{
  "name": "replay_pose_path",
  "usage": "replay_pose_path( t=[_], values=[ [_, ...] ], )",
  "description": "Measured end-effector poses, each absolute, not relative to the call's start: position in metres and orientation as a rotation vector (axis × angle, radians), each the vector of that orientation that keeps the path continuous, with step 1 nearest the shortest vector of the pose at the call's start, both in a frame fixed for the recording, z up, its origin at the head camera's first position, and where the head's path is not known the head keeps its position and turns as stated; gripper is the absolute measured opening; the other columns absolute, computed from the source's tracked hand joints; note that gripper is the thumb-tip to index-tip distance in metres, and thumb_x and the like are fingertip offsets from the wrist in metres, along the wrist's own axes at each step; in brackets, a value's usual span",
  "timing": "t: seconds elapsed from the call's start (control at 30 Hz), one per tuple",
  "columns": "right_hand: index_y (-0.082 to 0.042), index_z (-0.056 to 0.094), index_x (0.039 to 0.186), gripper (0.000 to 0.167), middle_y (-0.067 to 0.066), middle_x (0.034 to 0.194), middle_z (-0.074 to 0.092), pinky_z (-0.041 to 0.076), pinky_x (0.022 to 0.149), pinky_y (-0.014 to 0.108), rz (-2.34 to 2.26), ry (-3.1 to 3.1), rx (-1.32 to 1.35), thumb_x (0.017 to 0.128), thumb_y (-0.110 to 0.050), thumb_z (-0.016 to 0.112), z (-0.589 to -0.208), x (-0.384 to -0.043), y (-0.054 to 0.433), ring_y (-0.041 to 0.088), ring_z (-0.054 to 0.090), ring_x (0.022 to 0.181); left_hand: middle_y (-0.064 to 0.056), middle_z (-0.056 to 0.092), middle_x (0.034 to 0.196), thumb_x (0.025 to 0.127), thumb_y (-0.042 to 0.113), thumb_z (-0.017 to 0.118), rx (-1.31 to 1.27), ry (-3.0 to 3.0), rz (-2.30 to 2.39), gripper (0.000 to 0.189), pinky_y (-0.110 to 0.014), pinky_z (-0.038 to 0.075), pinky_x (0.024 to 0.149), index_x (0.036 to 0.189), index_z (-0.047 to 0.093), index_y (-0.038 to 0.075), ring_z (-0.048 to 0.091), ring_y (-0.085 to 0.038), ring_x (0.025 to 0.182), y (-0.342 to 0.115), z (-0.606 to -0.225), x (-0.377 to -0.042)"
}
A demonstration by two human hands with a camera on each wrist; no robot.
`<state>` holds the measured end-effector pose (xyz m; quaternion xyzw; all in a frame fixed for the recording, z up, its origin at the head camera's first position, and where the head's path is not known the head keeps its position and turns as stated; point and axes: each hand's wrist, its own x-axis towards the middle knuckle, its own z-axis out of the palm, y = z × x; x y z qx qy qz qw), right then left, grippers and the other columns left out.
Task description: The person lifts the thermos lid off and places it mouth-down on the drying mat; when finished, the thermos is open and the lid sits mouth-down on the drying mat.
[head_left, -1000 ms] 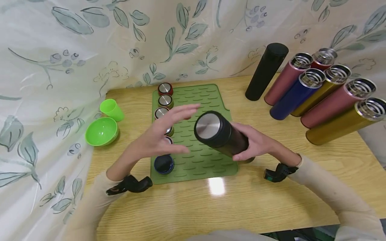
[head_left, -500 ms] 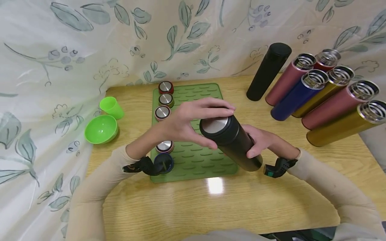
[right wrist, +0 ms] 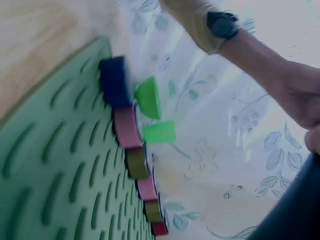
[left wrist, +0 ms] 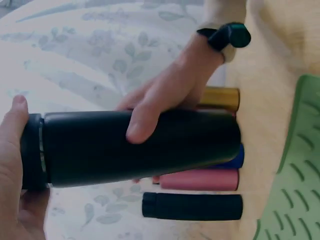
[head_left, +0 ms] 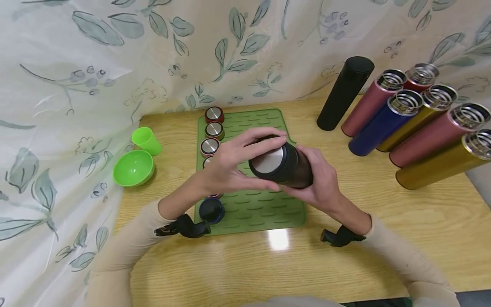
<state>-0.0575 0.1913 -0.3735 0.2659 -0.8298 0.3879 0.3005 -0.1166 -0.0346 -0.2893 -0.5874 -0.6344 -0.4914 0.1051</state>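
Note:
A black thermos bottle (head_left: 303, 169) is held tilted above the green mat (head_left: 264, 217), its lid end toward the left. My left hand (head_left: 232, 164) grips the black lid (head_left: 269, 162), thumb below and fingers over the silver-topped rim. Around the bottle's body curls my right hand (head_left: 324, 185). In the left wrist view, a thin silvery line shows between the lid (left wrist: 31, 155) and the body (left wrist: 100, 150). Along the mat's left edge stands a column of loose lids, among them a red lid (head_left: 214, 114), a pink lid (head_left: 209, 146) and an upturned blue lid (head_left: 212, 210).
Several lidless bottles stand at the right, including a blue bottle (head_left: 385, 123) and a gold bottle (head_left: 441, 162). Beside them is a black bottle (head_left: 345, 94) with its top covered. A green bowl (head_left: 133, 168) and green cup (head_left: 147, 140) are at the left, near the patterned curtain (head_left: 115, 64).
My left hand has come rightward from the air beside the bottle and now grips its lid. My right hand has shifted its hold, and the bottle's base has swung up.

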Motion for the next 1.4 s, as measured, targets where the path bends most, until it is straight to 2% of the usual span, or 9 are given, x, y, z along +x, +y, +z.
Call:
replay_pose_path(
  t=[0.2, 0.43, 0.53, 0.67, 0.77, 0.87, 1.13, 1.27, 1.4],
  values=[
    [-0.013, 0.041, 0.143, 0.069, -0.003, 0.128, 0.057, 0.052, 0.089, 0.027, 2.091, -2.214, 1.486, 0.086, -0.039, 0.071, -0.365, -0.07, 0.218, 0.012, 0.06, 0.107, -0.024, 0.053, 0.135, 0.074, 0.017, 0.084, -1.815, -1.928, -1.623, 0.073, -0.035, 0.049, 0.102, 0.133, 0.051, -0.009, 0.052, -0.025, 0.128, -0.041, -0.294, -0.122],
    [-0.004, 0.035, 0.142, 0.072, 0.012, 0.12, 0.057, 0.055, 0.089, 0.045, 2.519, -1.989, 2.167, 0.09, -0.047, 0.061, -0.373, -0.087, 0.222, 0.03, 0.063, 0.102, -0.031, 0.053, 0.133, 0.064, 0.015, 0.09, -2.019, -1.785, -1.668, 0.085, -0.04, 0.047, 0.106, 0.133, 0.048, -0.013, 0.053, -0.029, 0.13, -0.033, -0.297, -0.119],
    [-0.005, 0.037, 0.141, 0.069, 0.01, 0.118, 0.059, 0.055, 0.089, 0.041, 2.479, -2.039, 2.129, 0.09, -0.045, 0.063, -0.373, -0.088, 0.224, 0.025, 0.063, 0.1, -0.03, 0.054, 0.132, 0.063, 0.016, 0.091, -1.998, -1.781, -1.662, 0.085, -0.04, 0.048, 0.106, 0.131, 0.049, -0.013, 0.053, -0.029, 0.129, -0.033, -0.3, -0.118],
    [-0.009, 0.039, 0.143, 0.077, 0.003, 0.128, 0.058, 0.051, 0.092, 0.026, 1.938, -2.364, 1.549, 0.08, -0.025, 0.08, -0.365, -0.071, 0.221, 0.013, 0.059, 0.109, -0.028, 0.056, 0.131, 0.062, 0.013, 0.092, -1.868, -1.818, -1.652, 0.084, -0.04, 0.048, 0.105, 0.132, 0.052, -0.008, 0.055, -0.027, 0.127, -0.041, -0.304, -0.12],
    [-0.003, 0.043, 0.14, 0.082, 0.01, 0.129, 0.058, 0.045, 0.096, 0.018, 1.388, -2.416, 1.06, 0.075, -0.033, 0.083, -0.36, -0.057, 0.209, 0.016, 0.058, 0.111, -0.026, 0.056, 0.131, 0.06, 0.01, 0.092, -1.745, -1.846, -1.629, 0.085, -0.039, 0.049, 0.103, 0.134, 0.053, -0.004, 0.055, -0.026, 0.126, -0.045, -0.305, -0.122],
    [0.004, 0.048, 0.134, 0.083, 0.018, 0.124, 0.06, 0.041, 0.098, 0.014, 1.115, -2.333, 0.872, 0.078, -0.051, 0.075, -0.359, -0.054, 0.203, 0.022, 0.059, 0.109, -0.025, 0.056, 0.131, 0.063, 0.013, 0.091, -1.687, -1.871, -1.591, 0.083, -0.037, 0.05, 0.102, 0.134, 0.052, -0.004, 0.056, -0.026, 0.125, -0.046, -0.305, -0.122],
    [-0.013, 0.045, 0.14, 0.068, -0.005, 0.121, 0.061, 0.052, 0.081, 0.026, 1.989, -2.425, 1.528, 0.082, -0.031, 0.076, -0.358, -0.071, 0.231, 0.009, 0.061, 0.098, -0.028, 0.049, 0.138, 0.07, 0.015, 0.086, -1.909, -1.845, -1.606, 0.077, -0.039, 0.047, 0.106, 0.138, 0.051, 0.0, 0.048, -0.026, 0.134, -0.053, -0.305, -0.123],
    [-0.01, 0.047, 0.135, 0.057, -0.005, 0.117, 0.063, 0.056, 0.078, 0.032, 2.313, -2.335, 1.938, 0.089, -0.038, 0.067, -0.367, -0.081, 0.238, 0.009, 0.062, 0.094, -0.029, 0.048, 0.138, 0.07, 0.018, 0.087, -2.083, -1.787, -1.552, 0.076, -0.04, 0.046, 0.108, 0.135, 0.053, -0.002, 0.047, -0.028, 0.135, -0.049, -0.307, -0.117],
    [-0.008, 0.043, 0.139, 0.061, -0.001, 0.121, 0.061, 0.055, 0.081, 0.032, 2.312, -2.362, 1.986, 0.09, -0.036, 0.067, -0.373, -0.081, 0.236, 0.009, 0.062, 0.098, -0.027, 0.051, 0.136, 0.071, 0.024, 0.087, -2.105, -1.775, -1.496, 0.073, -0.038, 0.048, 0.105, 0.131, 0.055, -0.003, 0.051, -0.028, 0.131, -0.047, -0.311, -0.111]
  ],
)
